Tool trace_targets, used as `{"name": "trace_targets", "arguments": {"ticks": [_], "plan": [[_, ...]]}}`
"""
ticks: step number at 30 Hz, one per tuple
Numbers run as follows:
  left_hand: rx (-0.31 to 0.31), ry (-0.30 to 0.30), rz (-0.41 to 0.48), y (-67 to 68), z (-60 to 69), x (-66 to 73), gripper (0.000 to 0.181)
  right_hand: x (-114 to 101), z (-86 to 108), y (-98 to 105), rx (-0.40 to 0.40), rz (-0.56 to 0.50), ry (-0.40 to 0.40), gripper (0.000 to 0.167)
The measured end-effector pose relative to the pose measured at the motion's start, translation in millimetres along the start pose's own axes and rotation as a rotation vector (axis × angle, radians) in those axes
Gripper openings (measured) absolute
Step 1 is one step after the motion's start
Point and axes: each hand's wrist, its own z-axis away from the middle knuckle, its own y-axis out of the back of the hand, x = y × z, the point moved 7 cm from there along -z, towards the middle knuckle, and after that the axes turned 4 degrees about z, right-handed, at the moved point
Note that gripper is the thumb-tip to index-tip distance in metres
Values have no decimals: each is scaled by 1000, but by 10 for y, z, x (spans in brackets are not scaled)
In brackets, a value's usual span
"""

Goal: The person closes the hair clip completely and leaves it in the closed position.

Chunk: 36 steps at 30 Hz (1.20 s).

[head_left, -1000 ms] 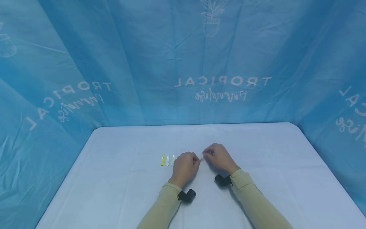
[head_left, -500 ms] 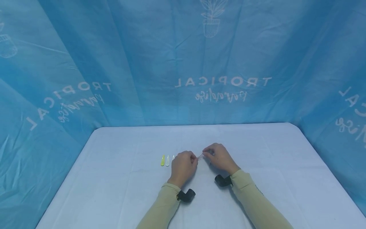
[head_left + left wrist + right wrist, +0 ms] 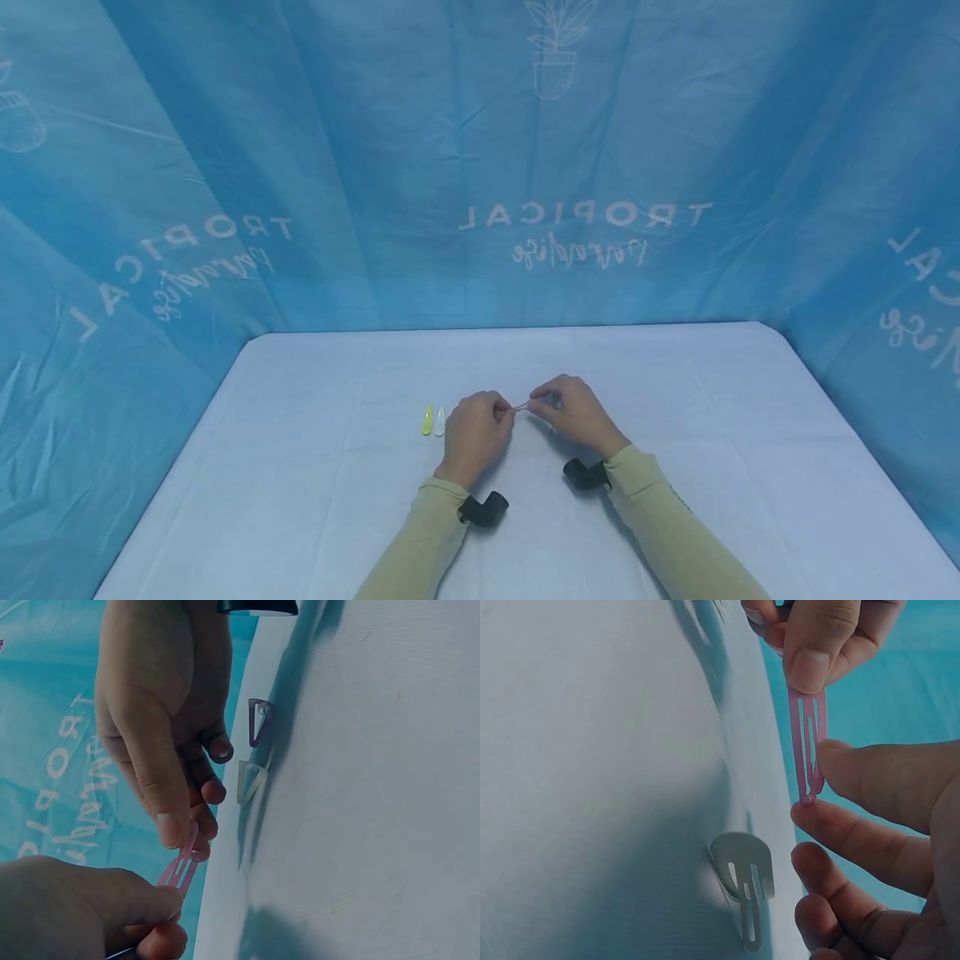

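At the left, a yellow clip and a white clip lay side by side on the table. Just right of them, the left hand pinched the broad end of a pink clip, raised between the 2 hands. The right hand held its narrow end between thumb and forefinger, other fingers loosely bent. Near it, a dark clip and a pale clip lay on the table.
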Motion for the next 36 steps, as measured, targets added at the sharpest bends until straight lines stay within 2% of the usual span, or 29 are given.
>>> {"name": "trace_targets", "arguments": {"ticks": [16,26,36], "plan": [[33,12,33,100,-33,-64,4,-15,3,-35,-19,4,-28,18],[11,52,45,105,-41,-103,5,-26,7,-41,-9,-5,-31,17],[11,44,65,117,-37,-95,6,-68,16,-15,0,12,-36,13]]}}
